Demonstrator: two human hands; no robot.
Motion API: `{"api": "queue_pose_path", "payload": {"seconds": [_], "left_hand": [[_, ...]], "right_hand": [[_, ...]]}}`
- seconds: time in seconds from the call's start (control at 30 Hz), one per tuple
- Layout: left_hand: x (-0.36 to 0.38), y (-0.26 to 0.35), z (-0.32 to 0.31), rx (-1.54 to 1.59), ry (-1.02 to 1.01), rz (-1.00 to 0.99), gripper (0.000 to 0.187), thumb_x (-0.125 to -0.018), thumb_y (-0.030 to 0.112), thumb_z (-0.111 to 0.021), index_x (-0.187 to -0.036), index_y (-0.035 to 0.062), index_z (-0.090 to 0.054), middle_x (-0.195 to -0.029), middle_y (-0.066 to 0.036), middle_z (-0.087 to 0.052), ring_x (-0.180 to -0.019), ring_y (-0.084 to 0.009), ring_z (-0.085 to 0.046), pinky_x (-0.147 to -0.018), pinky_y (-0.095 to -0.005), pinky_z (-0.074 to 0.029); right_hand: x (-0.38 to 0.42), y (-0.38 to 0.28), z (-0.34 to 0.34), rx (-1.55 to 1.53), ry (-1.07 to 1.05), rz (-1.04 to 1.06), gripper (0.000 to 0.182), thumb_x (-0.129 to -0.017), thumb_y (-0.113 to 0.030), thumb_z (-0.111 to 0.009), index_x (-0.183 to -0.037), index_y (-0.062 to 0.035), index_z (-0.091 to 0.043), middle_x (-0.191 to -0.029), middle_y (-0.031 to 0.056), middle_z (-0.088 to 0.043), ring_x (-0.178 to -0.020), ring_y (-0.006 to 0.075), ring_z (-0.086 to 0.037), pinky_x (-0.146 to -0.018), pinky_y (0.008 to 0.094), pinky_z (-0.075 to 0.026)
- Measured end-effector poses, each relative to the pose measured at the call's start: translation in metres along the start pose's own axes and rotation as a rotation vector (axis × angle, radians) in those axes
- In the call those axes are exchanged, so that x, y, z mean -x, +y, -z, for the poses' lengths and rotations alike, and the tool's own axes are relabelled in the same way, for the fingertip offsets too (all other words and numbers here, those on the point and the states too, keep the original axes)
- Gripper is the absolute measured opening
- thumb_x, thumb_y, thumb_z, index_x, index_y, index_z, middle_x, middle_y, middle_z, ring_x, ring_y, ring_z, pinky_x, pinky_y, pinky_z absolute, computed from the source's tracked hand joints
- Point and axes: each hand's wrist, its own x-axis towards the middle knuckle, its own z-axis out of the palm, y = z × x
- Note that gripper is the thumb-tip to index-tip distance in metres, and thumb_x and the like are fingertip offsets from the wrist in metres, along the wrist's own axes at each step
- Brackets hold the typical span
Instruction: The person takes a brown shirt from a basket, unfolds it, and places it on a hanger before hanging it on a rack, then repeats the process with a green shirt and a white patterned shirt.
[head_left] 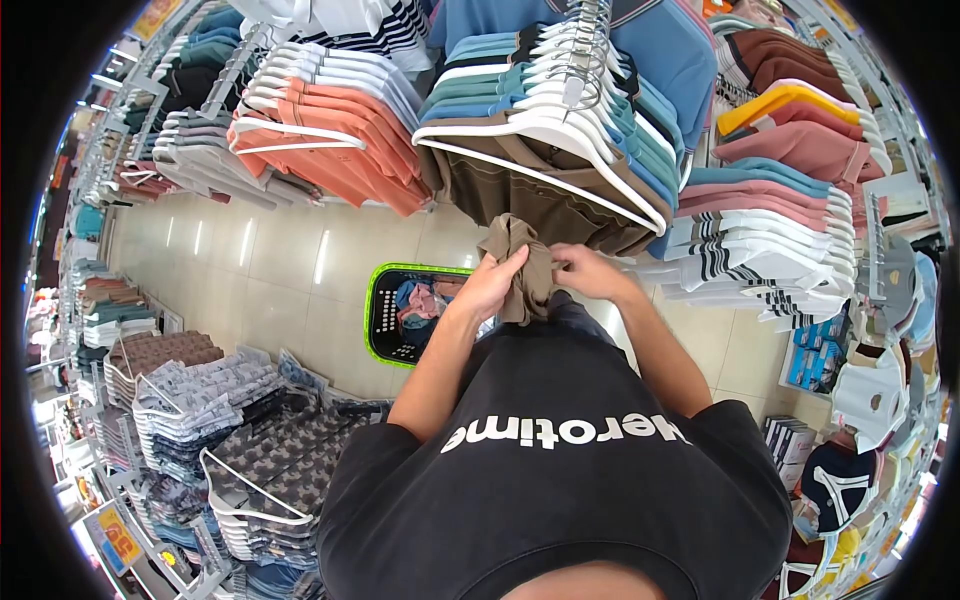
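Left hand (490,287) is clenching a bunched taupe garment (527,290): thumb is lying over the cloth, the other fingers are mostly hiding behind it. Right hand (588,273) is meeting the garment's right edge with its fingertips; can't tell whether that grip is pinching cloth or just touching. Garment type is unclear, folds are masking its shape. It is sitting in front of the torso, just below the brown collared shirt (470,180) that is hanging foremost on the centre rack. Its lower end is overlapping the dark trousers (585,312), so the boundary is hard to read.

Black shopping basket (371,315) with a green rim is standing on the tiled floor (270,265), left of the hands. Left forearm is covering its right side; pink and blue cloth (425,303) is showing inside, heaped, individual pieces not separable.

Coral shirts (345,125) are hanging left of centre, striped white shirts (745,265) right. Blue shirt (660,60) behind the centre rack is running out of frame at top. Black T-shirt (580,500) is blocking the bottom middle. Outer racks are bending and blurring toward the lens edge; sign (118,538) at lower left is unreadable.
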Motion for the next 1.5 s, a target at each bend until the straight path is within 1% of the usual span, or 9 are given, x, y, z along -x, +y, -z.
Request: {"api": "queue_pose_path", "payload": {"seconds": [0.2,0.3,0.4,0.63,0.97,1.07,1.2,1.4,1.5], "left_hand": [[0.002,0.01,0.005,-0.126,0.066,-0.032,0.041,-0.098,0.025,-0.062,-0.128,-0.0023,-0.054,-0.118,-0.009,-0.063,-0.105,-0.0154,-0.06,-0.089,-0.0328,-0.05],[-0.006,-0.001,0.039,-1.162,-0.153,-0.182,0.055,-0.084,0.035,-0.075,-0.113,-0.0099,-0.062,-0.101,-0.019,-0.069,-0.096,-0.0246,-0.065,-0.088,-0.0365,-0.049],[-0.011,-0.014,0.05,-1.252,-0.206,-0.118,0.057,-0.083,0.034,-0.075,-0.117,-0.009,-0.06,-0.098,-0.021,-0.068,-0.093,-0.0268,-0.065,-0.087,-0.0367,-0.05],[-0.01,0.001,0.042,-0.513,-0.04,-0.195,0.036,-0.092,0.001,-0.056,-0.127,-0.0016,-0.057,-0.12,-0.008,-0.065,-0.11,-0.016,-0.06,-0.097,-0.0305,-0.047],[0.0,0.015,0.017,-1.429,-0.186,0.264,0.066,-0.08,0.032,-0.079,-0.125,-0.0093,-0.056,-0.103,-0.021,-0.069,-0.104,-0.0293,-0.064,-0.092,-0.036,-0.049],[0.006,0.017,0.014,-0.926,-0.18,0.517,0.059,-0.086,0.029,-0.074,-0.127,-0.0085,-0.054,-0.111,-0.018,-0.067,-0.107,-0.0261,-0.064,-0.092,-0.0364,-0.05],[-0.002,-0.006,0.025,-0.252,-0.063,0.123,0.05,-0.096,0.023,-0.065,-0.137,-0.0002,-0.048,-0.13,-0.011,-0.06,-0.115,-0.0215,-0.06,-0.098,-0.037,-0.05],[-0.008,-0.001,0.019,0.048,0.097,0.099,0.043,-0.098,0.02,-0.06,-0.135,0.0007,-0.048,-0.126,-0.012,-0.062,-0.112,-0.023,-0.062,-0.094,-0.0401,-0.052],[-0.011,0.0,0.019,-0.003,0.136,0.043,0.044,-0.098,0.021,-0.061,-0.134,-0.0002,-0.048,-0.125,-0.013,-0.062,-0.107,-0.0224,-0.064,-0.094,-0.0379,-0.052]], "right_hand": [[-0.005,-0.01,0.012,-0.116,0.192,-0.161,0.018,-0.095,-0.014,-0.054,-0.094,0.0028,-0.061,-0.083,0.008,-0.064,-0.078,0.0131,-0.055,-0.072,0.0308,-0.046],[-0.011,-0.036,0.021,-0.047,0.293,-0.091,0.02,-0.098,-0.015,-0.052,-0.089,0.0016,-0.057,-0.076,0.0058,-0.058,-0.074,0.0125,-0.051,-0.069,0.0319,-0.044],[-0.021,-0.043,0.014,-0.001,0.318,-0.035,0.021,-0.097,-0.018,-0.056,-0.089,0.0013,-0.058,-0.073,0.0064,-0.056,-0.07,0.0151,-0.051,-0.065,0.0335,-0.043],[-0.019,-0.054,0.027,0.352,-0.18,-0.389,0.033,-0.079,-0.017,-0.07,-0.102,0.0055,-0.066,-0.093,0.0269,-0.068,-0.093,0.0434,-0.065,-0.078,0.0438,-0.051],[-0.024,-0.048,0.031,0.059,0.233,-0.132,0.022,-0.08,-0.003,-0.057,-0.099,0.0045,-0.065,-0.081,0.0183,-0.067,-0.078,0.0269,-0.065,-0.076,0.036,-0.05],[-0.029,-0.035,0.026,0.112,0.362,-0.11,0.024,-0.083,-0.003,-0.058,-0.105,0.0024,-0.065,-0.087,0.0107,-0.067,-0.081,0.0193,-0.062,-0.076,0.0312,-0.049],[-0.026,-0.03,0.02,0.1,0.497,-0.068,0.03,-0.084,-0.009,-0.064,-0.113,-0.0003,-0.065,-0.096,0.0095,-0.066,-0.089,0.0189,-0.063,-0.08,0.0314,-0.049],[0.0,0.0,-0.009,0.011,0.053,-0.003,0.051,-0.08,-0.02,-0.073,-0.128,-0.0056,-0.061,-0.128,0.0154,-0.057,-0.117,0.0284,-0.056,-0.095,0.0385,-0.046],[0.0,-0.004,-0.016,0.011,0.019,-0.123,0.034,-0.084,-0.017,-0.069,-0.113,-0.0011,-0.066,-0.098,0.0176,-0.066,-0.094,0.0253,-0.065,-0.084,0.0371,-0.049]]}}
